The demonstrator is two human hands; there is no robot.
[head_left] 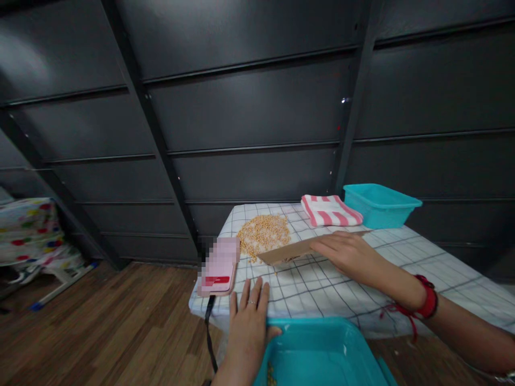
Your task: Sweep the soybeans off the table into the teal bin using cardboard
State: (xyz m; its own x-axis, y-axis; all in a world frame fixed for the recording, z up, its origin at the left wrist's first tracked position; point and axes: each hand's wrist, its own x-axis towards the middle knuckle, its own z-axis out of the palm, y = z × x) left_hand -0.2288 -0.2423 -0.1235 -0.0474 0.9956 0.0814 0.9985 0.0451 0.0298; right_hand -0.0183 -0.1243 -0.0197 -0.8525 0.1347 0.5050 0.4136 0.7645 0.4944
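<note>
My right hand (349, 254) lies on a strip of brown cardboard (287, 252) that stands on edge on the checked tablecloth (322, 284), its fingers curled over the strip's top edge. Just beyond the cardboard lies a pile of yellow beans (263, 234). My left hand (249, 316) rests flat, fingers apart, on the table's near edge, touching the rim of a teal basin (322, 351) held below the edge. A few beans lie inside the basin. A ring shows on the left hand, and a red band circles my right wrist.
A pink phone (219, 266) with a black cable sits at the table's left corner. A red-and-white striped cloth (330, 210) and a second teal tub (378, 204) stand at the far side. Dark wall panels rise behind; wooden floor and a dotted bundle (28, 230) lie to the left.
</note>
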